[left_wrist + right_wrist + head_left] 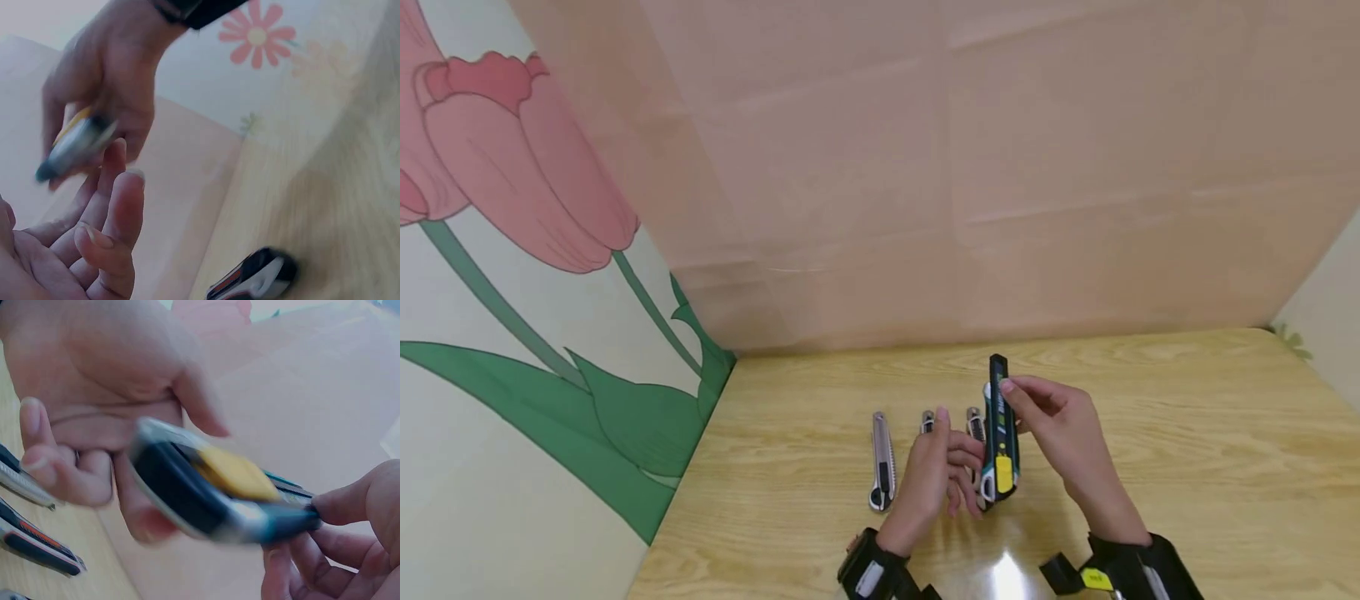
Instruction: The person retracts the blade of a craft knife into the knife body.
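My right hand [1067, 429] pinches a dark green utility knife [998, 425] with a yellow slider, held nearly upright above the table in the head view. Beside it, my left hand [928, 475] holds nothing, its fingers loosely spread toward the knife's lower end. In the right wrist view the blurred yellow slider [234, 474] shows clearly, and the left palm [119, 394] is just behind the knife. A grey utility knife [882, 462] lies left of the left hand. Two more, one knife [928, 421] partly hidden by that hand and another knife [975, 425] behind the held one, lie farther right.
Light wood table [1187, 467] reaches back to a pinkish-brown sheet [1000, 167]. A wall with painted tulips [535, 150] borders the left side. Each wrist wears a black strap [1138, 567]. A red-and-black utility knife [40, 540] lies on the table in the right wrist view.
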`<control>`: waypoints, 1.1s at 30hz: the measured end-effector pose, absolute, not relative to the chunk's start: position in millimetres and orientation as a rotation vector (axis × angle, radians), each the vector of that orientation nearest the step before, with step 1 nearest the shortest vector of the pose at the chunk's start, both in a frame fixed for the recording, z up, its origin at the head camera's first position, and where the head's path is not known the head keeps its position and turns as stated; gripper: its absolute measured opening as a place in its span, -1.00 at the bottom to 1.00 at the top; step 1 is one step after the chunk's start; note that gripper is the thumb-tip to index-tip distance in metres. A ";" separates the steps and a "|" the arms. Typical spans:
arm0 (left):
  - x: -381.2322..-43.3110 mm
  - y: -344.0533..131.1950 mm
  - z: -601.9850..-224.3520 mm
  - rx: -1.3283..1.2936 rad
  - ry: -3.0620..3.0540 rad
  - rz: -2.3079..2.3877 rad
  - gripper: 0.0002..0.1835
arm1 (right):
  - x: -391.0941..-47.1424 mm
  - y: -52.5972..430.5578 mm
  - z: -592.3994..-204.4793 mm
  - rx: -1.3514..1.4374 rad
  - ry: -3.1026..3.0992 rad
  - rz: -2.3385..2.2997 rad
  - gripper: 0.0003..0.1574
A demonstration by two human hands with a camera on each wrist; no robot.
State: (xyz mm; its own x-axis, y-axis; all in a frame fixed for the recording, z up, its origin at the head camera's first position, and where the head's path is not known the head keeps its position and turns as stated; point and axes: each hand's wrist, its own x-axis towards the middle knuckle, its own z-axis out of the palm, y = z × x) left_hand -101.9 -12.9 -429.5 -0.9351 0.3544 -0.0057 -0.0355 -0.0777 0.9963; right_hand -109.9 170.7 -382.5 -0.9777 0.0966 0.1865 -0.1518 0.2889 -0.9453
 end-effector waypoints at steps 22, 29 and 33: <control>-122.5 -44.8 -419.5 0.393 2.160 2.285 -0.18 | -147.6 231.8 -467.4 -0.036 -2.809 1.293 -0.27; -123.6 -46.4 -421.9 0.378 2.155 2.286 -0.20 | -148.3 233.3 -491.0 -0.048 -2.806 1.195 -0.34; -124.5 -46.8 -424.5 0.372 2.155 2.283 -0.22 | -149.3 231.1 -498.4 -0.097 -2.795 1.167 -0.40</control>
